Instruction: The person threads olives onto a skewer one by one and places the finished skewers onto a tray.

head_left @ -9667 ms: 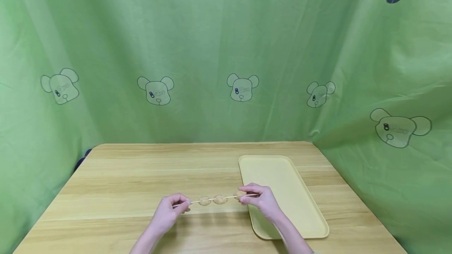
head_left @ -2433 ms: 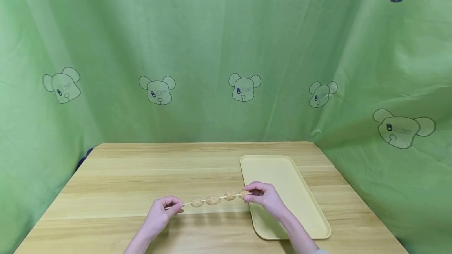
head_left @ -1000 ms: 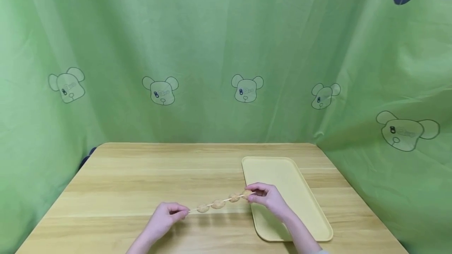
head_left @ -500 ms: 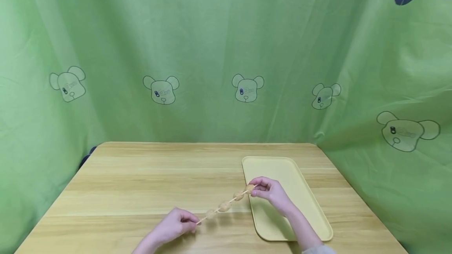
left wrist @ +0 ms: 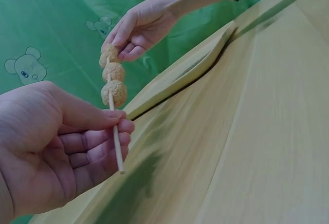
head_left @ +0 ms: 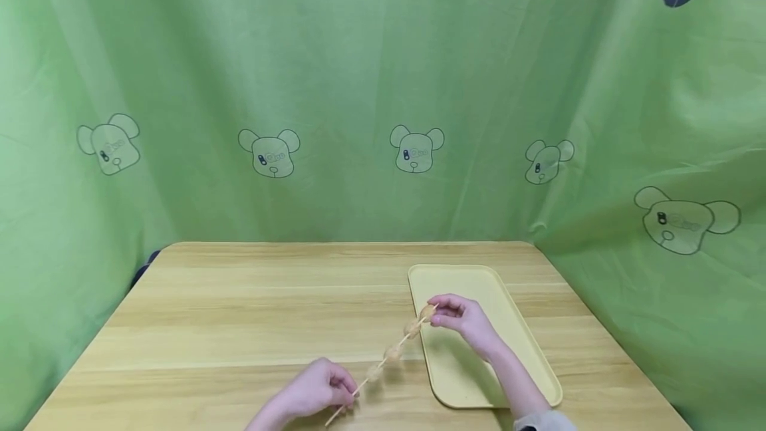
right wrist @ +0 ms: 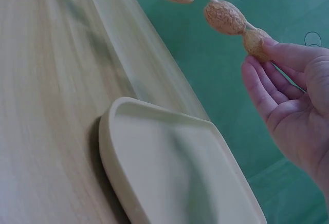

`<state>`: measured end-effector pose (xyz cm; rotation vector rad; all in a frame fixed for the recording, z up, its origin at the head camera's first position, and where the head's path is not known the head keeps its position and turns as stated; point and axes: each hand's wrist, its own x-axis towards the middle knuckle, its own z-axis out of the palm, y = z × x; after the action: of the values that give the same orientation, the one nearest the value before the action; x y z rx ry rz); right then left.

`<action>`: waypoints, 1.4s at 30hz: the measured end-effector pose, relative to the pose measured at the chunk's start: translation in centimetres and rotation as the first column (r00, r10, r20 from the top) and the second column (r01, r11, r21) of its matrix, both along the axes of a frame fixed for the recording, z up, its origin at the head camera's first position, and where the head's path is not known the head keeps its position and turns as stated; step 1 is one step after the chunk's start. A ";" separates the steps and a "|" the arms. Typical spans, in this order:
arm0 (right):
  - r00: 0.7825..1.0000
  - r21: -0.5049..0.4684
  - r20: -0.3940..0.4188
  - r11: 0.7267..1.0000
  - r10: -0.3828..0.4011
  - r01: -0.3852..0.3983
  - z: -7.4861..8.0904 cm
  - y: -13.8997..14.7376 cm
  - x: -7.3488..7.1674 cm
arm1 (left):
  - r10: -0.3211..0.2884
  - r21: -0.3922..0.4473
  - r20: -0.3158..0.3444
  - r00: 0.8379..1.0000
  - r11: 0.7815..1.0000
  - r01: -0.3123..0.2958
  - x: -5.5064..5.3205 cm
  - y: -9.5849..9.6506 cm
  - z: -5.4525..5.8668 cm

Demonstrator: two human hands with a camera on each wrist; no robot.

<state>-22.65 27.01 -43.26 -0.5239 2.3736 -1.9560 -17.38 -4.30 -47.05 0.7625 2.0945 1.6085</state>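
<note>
A thin wooden skewer [left wrist: 117,147] carries several golden-brown, wrinkled fried balls [head_left: 392,352] and slants up to the right above the table. My left hand [head_left: 320,388] pinches its bare lower part between thumb and fingers. In the left wrist view a short piece of the stick juts out below those fingers. My right hand [head_left: 469,328] holds the fried ball [right wrist: 255,44] at the upper end, thumb on one side and fingertips on the other, above the tray's left edge. The skewer's tip shows just past this ball in the head view.
A pale yellow rectangular tray [head_left: 461,378] lies on the right part of the wooden table [head_left: 239,311], under my right forearm. Green curtain [head_left: 335,205] with bear-head prints hangs behind the table and along both sides.
One more ball shows than in the earliest frame. The skewer has swung from nearly level to a steep slant: my left hand moved right and nearer me, my right hand slightly up and right.
</note>
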 end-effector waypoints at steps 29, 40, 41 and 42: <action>0.943 0.198 -0.128 0.924 -0.307 0.328 -0.5 9.0 5.2 | 0.180 0.308 0.219 0.959 0.920 -0.243 -2.2 7.0 1.3; 0.919 0.418 -0.059 0.827 -0.389 0.377 -2.9 15.1 9.5 | 0.202 0.365 0.293 0.934 0.880 -0.305 -3.1 12.2 1.6; 0.922 0.425 -0.050 0.827 -0.384 0.367 -3.1 15.4 9.8 | 0.210 0.363 0.300 0.931 0.877 -0.314 -3.2 12.8 1.6; 0.926 0.405 -0.037 0.841 -0.376 0.358 -3.3 15.6 10.0 | 0.219 0.355 0.306 0.927 0.877 -0.324 -3.2 13.4 1.5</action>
<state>-12.62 42.64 -46.58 0.0021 2.9087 -1.4679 -20.56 9.11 -45.56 0.3488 1.7660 2.2046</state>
